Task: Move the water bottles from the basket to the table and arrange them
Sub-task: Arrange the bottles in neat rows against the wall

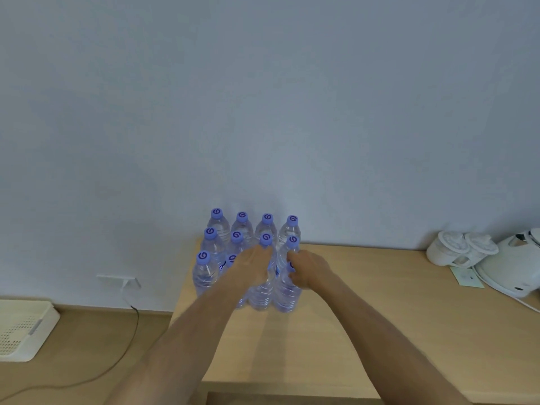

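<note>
Twelve water bottles, as far as I could count in the head view, stood upright in a tight block at the table's far left corner, against the wall. My left hand lay over the front middle bottle, fingers extended onto it. My right hand curled round the front right bottle. The basket sat on the floor at left; its inside was not visible to me. I judged transfer near complete, with final alignment left.
</note>
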A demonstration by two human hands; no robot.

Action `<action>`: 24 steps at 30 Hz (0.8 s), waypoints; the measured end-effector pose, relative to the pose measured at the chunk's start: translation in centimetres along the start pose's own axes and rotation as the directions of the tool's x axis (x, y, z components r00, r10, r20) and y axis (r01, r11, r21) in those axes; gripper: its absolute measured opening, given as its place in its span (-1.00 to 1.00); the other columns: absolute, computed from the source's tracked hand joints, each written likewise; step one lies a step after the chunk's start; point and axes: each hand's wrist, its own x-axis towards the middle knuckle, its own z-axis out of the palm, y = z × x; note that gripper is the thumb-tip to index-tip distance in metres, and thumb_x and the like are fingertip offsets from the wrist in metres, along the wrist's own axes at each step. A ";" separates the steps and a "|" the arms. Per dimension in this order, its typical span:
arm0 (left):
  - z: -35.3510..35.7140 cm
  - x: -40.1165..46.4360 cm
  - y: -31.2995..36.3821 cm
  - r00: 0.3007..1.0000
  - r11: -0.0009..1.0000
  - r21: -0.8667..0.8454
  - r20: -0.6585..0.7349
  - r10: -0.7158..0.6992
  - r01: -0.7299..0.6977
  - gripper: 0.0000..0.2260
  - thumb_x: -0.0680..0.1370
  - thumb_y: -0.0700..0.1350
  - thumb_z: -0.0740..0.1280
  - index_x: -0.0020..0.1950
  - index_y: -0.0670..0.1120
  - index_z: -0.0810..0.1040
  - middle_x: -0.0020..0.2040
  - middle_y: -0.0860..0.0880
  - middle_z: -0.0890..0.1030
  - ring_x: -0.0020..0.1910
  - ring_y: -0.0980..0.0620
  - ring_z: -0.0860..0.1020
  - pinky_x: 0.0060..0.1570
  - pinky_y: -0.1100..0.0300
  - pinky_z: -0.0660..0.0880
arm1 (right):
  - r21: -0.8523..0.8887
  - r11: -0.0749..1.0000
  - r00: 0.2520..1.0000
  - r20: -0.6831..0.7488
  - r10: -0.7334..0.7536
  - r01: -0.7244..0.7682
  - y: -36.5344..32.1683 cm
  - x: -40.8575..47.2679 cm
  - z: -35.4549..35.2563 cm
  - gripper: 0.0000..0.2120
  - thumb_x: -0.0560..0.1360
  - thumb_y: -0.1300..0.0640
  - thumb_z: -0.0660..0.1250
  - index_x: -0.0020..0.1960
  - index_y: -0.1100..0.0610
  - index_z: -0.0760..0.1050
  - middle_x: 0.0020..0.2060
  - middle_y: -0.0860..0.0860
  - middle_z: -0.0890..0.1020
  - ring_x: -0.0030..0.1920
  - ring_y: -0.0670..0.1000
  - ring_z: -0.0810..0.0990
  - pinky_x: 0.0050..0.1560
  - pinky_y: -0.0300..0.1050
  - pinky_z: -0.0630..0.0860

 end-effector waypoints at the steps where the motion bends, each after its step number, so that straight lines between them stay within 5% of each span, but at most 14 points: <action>1: -0.1 0.0 0.0 1.000 1.000 0.000 0.004 0.001 -0.001 -0.75 0.57 -0.17 0.29 0.22 -0.16 0.40 0.16 -0.17 0.51 0.10 -0.14 0.55 0.03 0.10 0.48 | 0.002 1.000 1.000 -0.002 0.000 0.000 0.0 0.1 0.1 -0.80 0.52 0.21 0.22 0.14 0.18 0.40 -0.02 0.13 0.52 -0.17 0.07 0.42 -0.20 -0.11 0.34; 7: -0.5 0.0 -0.1 0.999 1.000 -0.018 0.050 -0.001 0.002 -0.76 0.56 -0.17 0.29 0.21 -0.16 0.40 0.14 -0.16 0.51 0.10 -0.14 0.55 0.02 0.09 0.48 | 0.054 0.999 0.999 0.032 0.003 -0.005 0.1 0.4 0.0 -0.69 0.56 0.06 0.22 0.26 0.15 0.38 0.11 0.11 0.55 -0.08 0.09 0.50 -0.16 -0.11 0.36; 11: -0.8 0.1 -0.5 1.000 0.996 -0.091 0.010 -0.016 0.017 -0.76 0.60 0.01 0.18 0.12 -0.14 0.44 -0.02 -0.10 0.52 -0.07 -0.08 0.53 -0.12 0.13 0.42 | 0.202 0.977 0.998 -0.007 0.065 -0.062 1.2 1.1 -0.4 -0.71 0.59 -0.03 0.10 0.10 0.16 0.43 -0.04 0.15 0.60 -0.01 0.20 0.59 -0.20 -0.08 0.37; 17: -2.9 1.5 -1.2 0.992 0.999 -0.023 -0.119 -0.043 0.041 -0.69 0.63 -0.19 0.14 0.37 -0.19 0.33 0.25 -0.17 0.45 0.20 -0.16 0.50 0.03 0.07 0.44 | 0.257 0.959 0.979 -0.134 0.157 -0.119 2.0 2.7 -1.4 -0.58 0.58 0.11 0.13 0.42 0.11 0.21 0.07 0.18 0.59 -0.06 0.18 0.57 -0.17 -0.03 0.44; 24: -3.5 2.5 -4.1 0.991 0.993 -0.035 -0.067 -0.115 0.113 -0.66 0.58 -0.26 0.21 0.36 -0.17 0.31 0.28 -0.19 0.37 0.21 -0.19 0.47 0.03 0.02 0.46 | 0.254 0.958 0.991 0.016 0.134 -0.133 1.3 5.4 -1.0 -0.63 0.56 0.07 0.21 0.33 0.12 0.28 -0.08 0.13 0.48 -0.16 0.10 0.47 -0.19 -0.08 0.39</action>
